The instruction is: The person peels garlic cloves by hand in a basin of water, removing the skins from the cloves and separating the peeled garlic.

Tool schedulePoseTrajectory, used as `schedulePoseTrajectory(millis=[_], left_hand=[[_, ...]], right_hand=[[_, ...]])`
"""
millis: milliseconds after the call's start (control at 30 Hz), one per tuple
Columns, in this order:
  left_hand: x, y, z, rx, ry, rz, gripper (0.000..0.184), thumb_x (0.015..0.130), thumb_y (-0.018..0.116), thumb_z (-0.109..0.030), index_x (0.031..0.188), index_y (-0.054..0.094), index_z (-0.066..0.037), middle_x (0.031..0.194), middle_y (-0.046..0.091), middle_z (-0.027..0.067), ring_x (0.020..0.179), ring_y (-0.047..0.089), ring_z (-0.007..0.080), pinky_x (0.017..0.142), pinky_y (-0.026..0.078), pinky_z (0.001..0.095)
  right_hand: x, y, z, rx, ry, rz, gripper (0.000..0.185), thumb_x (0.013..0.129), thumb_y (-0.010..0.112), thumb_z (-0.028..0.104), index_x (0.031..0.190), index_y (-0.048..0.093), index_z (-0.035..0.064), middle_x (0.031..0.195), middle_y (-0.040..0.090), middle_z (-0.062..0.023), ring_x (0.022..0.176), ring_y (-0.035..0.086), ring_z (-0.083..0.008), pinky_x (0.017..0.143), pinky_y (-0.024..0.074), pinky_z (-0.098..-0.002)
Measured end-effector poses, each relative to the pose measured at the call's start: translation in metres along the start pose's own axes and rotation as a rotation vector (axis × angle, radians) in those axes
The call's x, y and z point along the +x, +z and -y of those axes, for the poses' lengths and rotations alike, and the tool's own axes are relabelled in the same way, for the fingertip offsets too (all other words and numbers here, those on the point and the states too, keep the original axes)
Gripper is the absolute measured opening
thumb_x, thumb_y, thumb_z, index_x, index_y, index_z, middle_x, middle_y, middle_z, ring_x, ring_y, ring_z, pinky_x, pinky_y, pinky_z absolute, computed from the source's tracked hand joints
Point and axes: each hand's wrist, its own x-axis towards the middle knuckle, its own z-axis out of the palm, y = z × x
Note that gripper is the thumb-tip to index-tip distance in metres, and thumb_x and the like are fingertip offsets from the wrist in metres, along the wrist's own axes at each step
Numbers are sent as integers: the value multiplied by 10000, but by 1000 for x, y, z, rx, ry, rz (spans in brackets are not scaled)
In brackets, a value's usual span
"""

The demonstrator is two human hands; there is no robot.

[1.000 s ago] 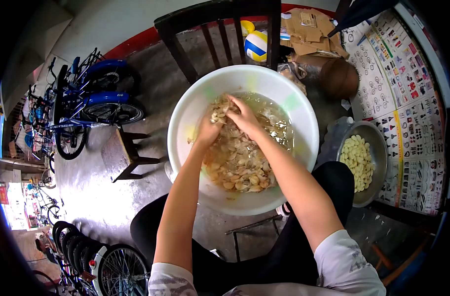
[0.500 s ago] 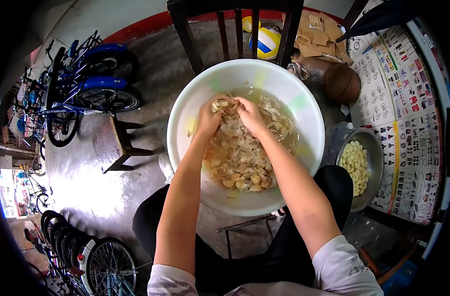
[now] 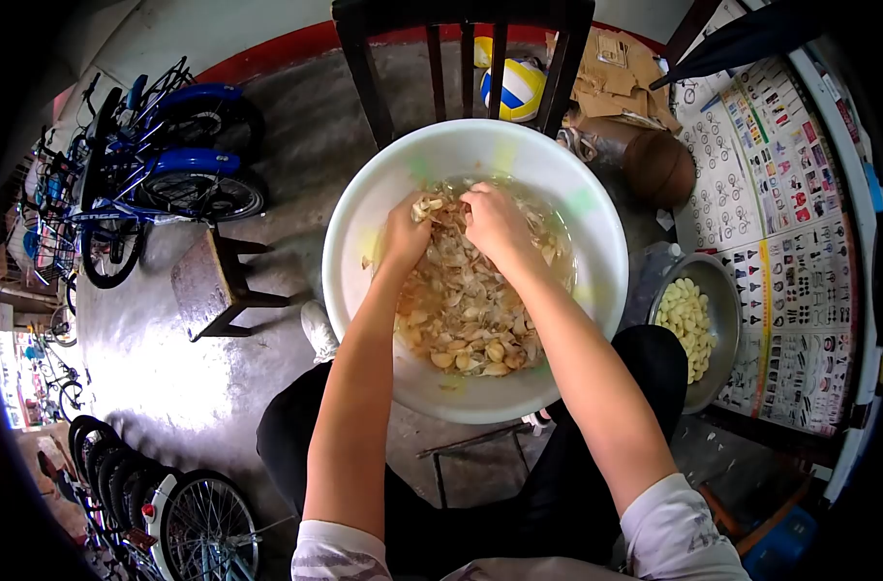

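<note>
A big white plastic basin stands in front of me, holding water, loose papery skins and unpeeled garlic cloves. Over its far half, my left hand is closed around a few garlic cloves, which show at its fingertips. My right hand is just to the right, its fingers curled and pressed together; anything in them is hidden from me. A small gap separates the two hands. Beside my right knee, a metal bowl contains pale peeled garlic cloves.
A dark wooden chair is right behind the basin. Left of it stands a small wooden stool; bicycles are farther left. A volleyball, a basketball and flattened cardboard lie at the far right.
My hands have drawn slightly apart, the right one shifting away from the left. The left hand keeps its cloves. The whole view has shifted a little.
</note>
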Motion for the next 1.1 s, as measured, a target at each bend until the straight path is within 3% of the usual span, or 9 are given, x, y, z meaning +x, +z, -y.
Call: schedulePoseTrajectory(millis=[67,133,367,500,633,700,867,1000,1100], left_hand=[[1,0,1,-5,-47,1,370,764,539,31,1113,645,-32,1070,671,202,1042,628,332,922,462,372],[-2,3,0,-2,-26,-57,251,873,535,16,1104,632,5,1000,673,114,926,604,184,852,465,312],[-5,1,-15,-32,-67,50,271,882,537,-10,1141,617,8,984,679,120,926,607,188,832,472,340],[-7,6,-17,-61,92,-54,222,894,582,-57,1103,618,7,944,672,153,898,604,188,820,469,351],[-17,-6,-54,302,17,5,225,844,580,-41,1062,620,-4,949,652,245,912,643,319,796,487,409],[-21,-9,-61,569,16,26,222,823,573,-40,1038,621,-13,924,649,265,897,647,375,769,498,437],[-17,-10,-40,850,99,149,233,801,574,-101,1021,586,-25,724,649,222,734,638,421,645,502,497],[-10,-26,-44,832,76,272,253,798,550,-51,1046,562,-2,851,642,281,749,641,416,652,508,487],[-7,-39,-29,404,209,223,342,813,500,3,1151,553,6,1008,628,280,802,659,349,718,522,423]], right_hand=[[0,-11,6,-79,-59,-14,181,837,606,50,997,692,52,1086,614,-98,1011,605,-319,846,512,-418],[0,-17,17,-47,-173,-163,202,815,668,61,1014,697,76,1067,607,-92,971,615,-300,804,522,-404],[13,4,15,235,-286,-81,156,814,708,123,961,710,69,954,641,-106,835,634,-315,731,518,-408],[10,-9,17,335,-129,-121,99,813,698,77,900,710,29,878,659,-136,805,644,-319,728,510,-388],[8,-34,-4,345,-150,-159,104,840,656,43,925,701,2,827,676,-129,723,661,-287,693,524,-352],[1,-53,-6,419,117,128,111,862,629,37,933,701,-8,757,688,-123,637,672,-220,644,530,-340],[-10,-94,-1,244,53,439,237,938,586,202,940,679,-16,683,672,-97,562,653,-170,586,519,-311],[-13,-78,-3,454,120,383,236,955,563,186,891,655,-21,705,649,-63,574,643,-134,546,504,-277],[-10,-39,-15,664,237,426,218,962,546,166,898,646,-17,730,640,-50,589,632,-121,532,497,-251]])
